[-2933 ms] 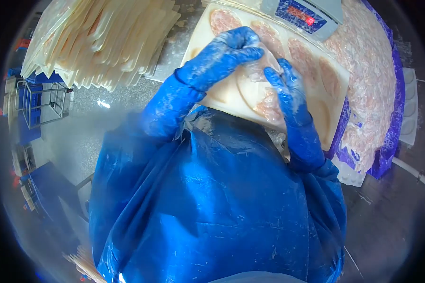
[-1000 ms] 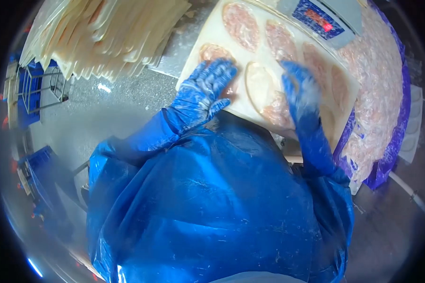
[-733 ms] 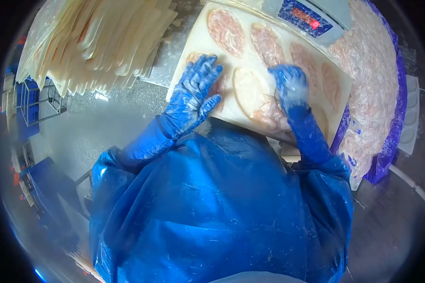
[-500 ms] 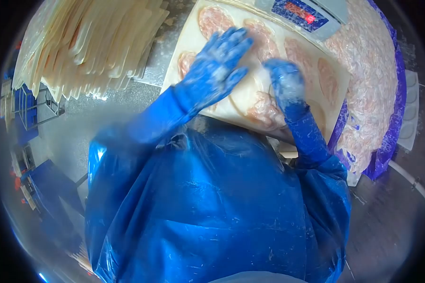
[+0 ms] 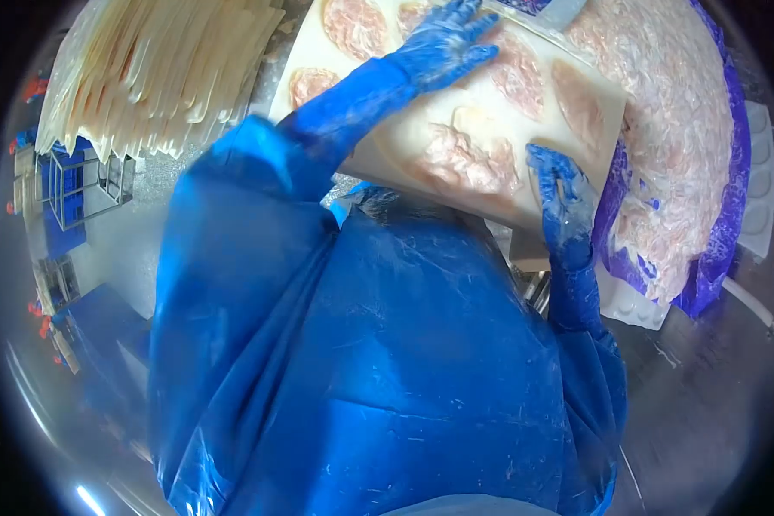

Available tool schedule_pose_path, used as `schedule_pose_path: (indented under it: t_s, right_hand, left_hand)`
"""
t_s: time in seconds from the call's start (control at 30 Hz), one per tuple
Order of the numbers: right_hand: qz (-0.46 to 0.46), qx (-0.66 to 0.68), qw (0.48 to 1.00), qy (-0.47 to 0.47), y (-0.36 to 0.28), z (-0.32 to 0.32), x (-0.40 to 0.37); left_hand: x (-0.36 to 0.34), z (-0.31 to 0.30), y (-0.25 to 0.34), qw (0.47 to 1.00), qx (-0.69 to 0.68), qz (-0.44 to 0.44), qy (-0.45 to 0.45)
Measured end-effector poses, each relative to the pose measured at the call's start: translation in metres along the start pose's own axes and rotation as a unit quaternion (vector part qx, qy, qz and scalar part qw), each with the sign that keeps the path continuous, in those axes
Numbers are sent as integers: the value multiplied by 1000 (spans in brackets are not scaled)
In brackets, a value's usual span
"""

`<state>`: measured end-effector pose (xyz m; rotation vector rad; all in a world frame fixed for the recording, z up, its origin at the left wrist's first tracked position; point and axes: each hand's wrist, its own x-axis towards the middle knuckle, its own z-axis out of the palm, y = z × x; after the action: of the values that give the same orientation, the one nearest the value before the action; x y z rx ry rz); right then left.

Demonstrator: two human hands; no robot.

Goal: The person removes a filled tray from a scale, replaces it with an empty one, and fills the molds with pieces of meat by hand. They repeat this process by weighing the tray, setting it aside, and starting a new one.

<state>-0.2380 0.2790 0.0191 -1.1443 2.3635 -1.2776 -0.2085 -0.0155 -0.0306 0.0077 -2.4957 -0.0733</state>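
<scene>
A white moulded board (image 5: 413, 120) with oval hollows lies in front of me, several of them filled with pale pink raw meat. My left hand (image 5: 445, 47), in a blue glove, reaches across to its far side, fingers spread over the meat in a back hollow. A loose, uneven lump of raw meat (image 5: 473, 163) sits at the near middle of the board. My right hand (image 5: 566, 193), also gloved and smeared with meat, rests at the near right part of the board beside that lump. Its fingers are extended, and I see nothing held in them.
A large heap of raw meat (image 5: 671, 146) on purple sheeting (image 5: 735, 172) stands at the right. Many pale moulded boards (image 5: 163, 69) are stacked on edge at the upper left. Part of a scale (image 5: 555, 13) shows behind the board. A metal rack (image 5: 82, 185) is at far left.
My left hand has moved farther away across the board. My right hand has drawn back to the right and its curled fingers have straightened. The near meat lump is now more in view.
</scene>
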Motion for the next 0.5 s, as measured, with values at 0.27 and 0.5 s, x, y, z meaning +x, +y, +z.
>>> schedule_pose_path:
  t_s: [0.27, 0.5]
  right_hand:
    - [-104, -227, 958, -142, -22, 45, 12]
    - [-71, 121, 985, -96, -18, 34, 28]
  left_hand:
    - [-81, -105, 80, 947, -161, -119, -251]
    - [-83, -114, 58, 831, -422, -323, -164]
